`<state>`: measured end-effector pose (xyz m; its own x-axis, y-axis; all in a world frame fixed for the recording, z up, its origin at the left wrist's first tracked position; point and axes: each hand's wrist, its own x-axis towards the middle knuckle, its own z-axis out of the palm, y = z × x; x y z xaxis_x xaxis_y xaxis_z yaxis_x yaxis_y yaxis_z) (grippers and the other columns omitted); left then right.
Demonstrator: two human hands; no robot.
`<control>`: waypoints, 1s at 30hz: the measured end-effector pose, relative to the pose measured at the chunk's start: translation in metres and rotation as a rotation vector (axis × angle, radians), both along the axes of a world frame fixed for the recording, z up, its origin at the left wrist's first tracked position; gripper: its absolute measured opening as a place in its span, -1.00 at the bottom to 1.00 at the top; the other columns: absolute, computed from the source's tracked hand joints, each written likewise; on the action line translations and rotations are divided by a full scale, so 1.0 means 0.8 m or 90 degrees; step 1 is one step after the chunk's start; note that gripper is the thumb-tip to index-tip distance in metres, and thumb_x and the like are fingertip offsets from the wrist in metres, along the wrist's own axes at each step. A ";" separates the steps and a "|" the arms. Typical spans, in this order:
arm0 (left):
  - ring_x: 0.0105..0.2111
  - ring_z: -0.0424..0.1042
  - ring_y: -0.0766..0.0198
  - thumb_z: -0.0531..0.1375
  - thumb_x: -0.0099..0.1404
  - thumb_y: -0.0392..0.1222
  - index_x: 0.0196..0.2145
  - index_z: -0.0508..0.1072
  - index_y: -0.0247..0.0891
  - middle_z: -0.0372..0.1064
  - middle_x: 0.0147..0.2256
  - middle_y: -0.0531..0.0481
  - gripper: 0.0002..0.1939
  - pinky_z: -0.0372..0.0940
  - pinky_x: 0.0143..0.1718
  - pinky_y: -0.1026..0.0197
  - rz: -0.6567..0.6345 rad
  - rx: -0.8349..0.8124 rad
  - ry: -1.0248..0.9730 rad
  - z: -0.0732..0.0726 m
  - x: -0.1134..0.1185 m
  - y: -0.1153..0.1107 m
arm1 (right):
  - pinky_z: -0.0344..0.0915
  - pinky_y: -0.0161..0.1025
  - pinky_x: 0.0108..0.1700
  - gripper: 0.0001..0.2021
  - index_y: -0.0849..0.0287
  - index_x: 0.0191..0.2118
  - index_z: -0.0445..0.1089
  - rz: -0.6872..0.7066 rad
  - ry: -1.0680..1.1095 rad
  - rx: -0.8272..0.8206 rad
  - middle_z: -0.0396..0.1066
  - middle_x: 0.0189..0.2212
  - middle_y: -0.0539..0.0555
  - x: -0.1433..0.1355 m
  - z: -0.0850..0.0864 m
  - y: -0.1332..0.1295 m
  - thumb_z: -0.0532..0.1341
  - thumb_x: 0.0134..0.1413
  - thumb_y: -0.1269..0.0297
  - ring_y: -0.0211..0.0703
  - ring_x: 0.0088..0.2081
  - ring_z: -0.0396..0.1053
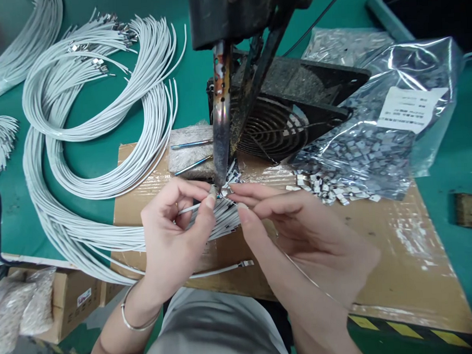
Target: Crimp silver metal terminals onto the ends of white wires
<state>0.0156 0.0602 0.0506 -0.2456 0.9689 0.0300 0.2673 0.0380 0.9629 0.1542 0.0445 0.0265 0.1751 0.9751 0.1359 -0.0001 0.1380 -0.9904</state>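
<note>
My left hand [179, 226] pinches the end of a white cable just under the tip of a soldering iron [220, 120]. Thumb and index finger of my right hand [297, 237] are closed on a thin wire, which runs down over the palm. The fingertips of both hands almost meet at a small metal connector [225, 191] by the iron's tip. Beneath the hands lies a bundle of white cable ends [226, 219]. One loose cable with a metal connector [246, 263] rests on the cardboard [379, 244] nearer to me.
Coiled white cables [97, 131] cover the left side. A black fan [276, 125] stands behind the iron, beside a wrapped block [190, 147] with two metal rods. Right of it are loose metal connectors [330, 187] and a plastic bag [375, 134] of connectors.
</note>
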 end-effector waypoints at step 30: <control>-0.31 0.46 0.33 0.38 0.27 -0.43 -0.40 0.58 -0.22 0.64 -0.27 0.00 -0.84 0.05 -0.58 0.34 -0.011 0.026 0.003 -0.003 -0.002 -0.002 | 0.60 -0.24 0.07 -0.75 0.02 -0.18 0.57 -0.010 -0.039 0.064 0.70 -0.04 -0.07 0.000 -0.009 0.000 0.41 0.21 0.58 -0.15 0.00 0.68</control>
<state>0.0137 0.0589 0.0484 -0.2282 0.9710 0.0708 0.2721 -0.0062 0.9623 0.1539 0.0443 0.0195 0.1790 0.9533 0.2431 0.0622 0.2356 -0.9699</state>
